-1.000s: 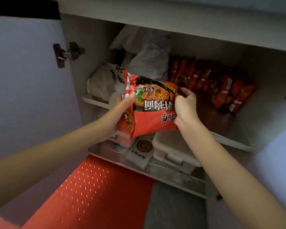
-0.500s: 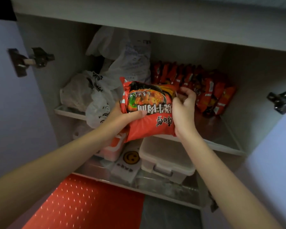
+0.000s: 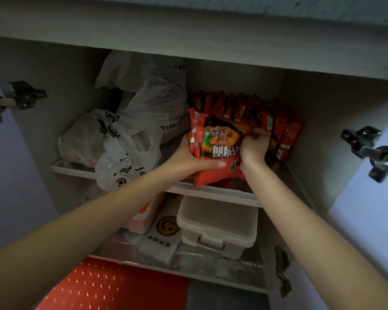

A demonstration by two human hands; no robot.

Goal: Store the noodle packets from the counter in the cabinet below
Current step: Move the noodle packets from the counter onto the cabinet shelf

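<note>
A red noodle packet bundle (image 3: 215,144) stands on the cabinet's upper shelf (image 3: 213,193), its lower edge over the shelf's front lip. My left hand (image 3: 188,157) grips its left side, thumb lying across the front. My right hand (image 3: 253,144) holds its right side with fingers curled over the top edge. Behind it a row of several red noodle packets (image 3: 280,128) stands against the back right of the shelf.
White plastic bags (image 3: 121,139) fill the shelf's left half. Below sit a lidded plastic box (image 3: 217,224), a smiley-face pouch (image 3: 164,233) and a pink container (image 3: 141,218). Door hinges (image 3: 372,151) project on both sides. A red mat (image 3: 108,287) covers the floor.
Both hands have carried the packet bundle deeper and to the right, onto the upper shelf against the stored row. The view has shifted closer to the cabinet.
</note>
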